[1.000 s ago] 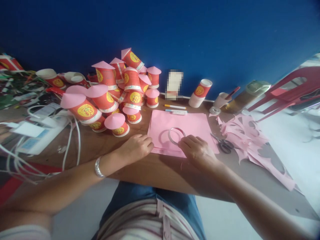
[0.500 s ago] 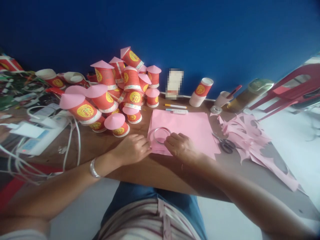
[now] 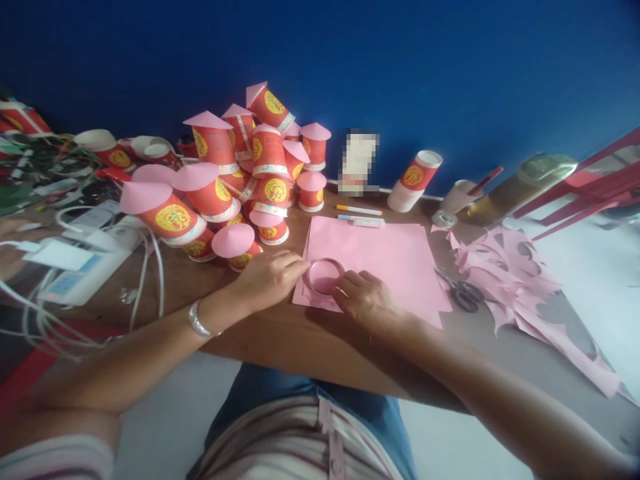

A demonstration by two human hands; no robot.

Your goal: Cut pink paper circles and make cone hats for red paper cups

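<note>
A thin silver metal ring [image 3: 325,261] lies flat on the front left part of a stack of pink paper [image 3: 385,260]. My left hand [image 3: 270,281] reaches in from the left, its fingers pressed together and their tips at the ring's left rim. On the other side my right hand [image 3: 364,299] rests on the paper with bent fingers touching the ring's lower right rim. The undersides of the right fingers are hidden. A silver bangle [image 3: 198,319] is on my left wrist.
Red paper-cup lanterns [image 3: 267,150] with pink cone tops are piled at the left. A power strip [image 3: 75,273] with white cables lies nearer. Markers [image 3: 360,210] lie behind the paper; scissors [image 3: 463,295] and pink offcuts [image 3: 510,273] are at the right, a bottle [image 3: 520,187] behind.
My left hand has moved up and right, its fingertips now at the ring's rim. My right hand has slid slightly down along the ring. The view has shifted a little.
</note>
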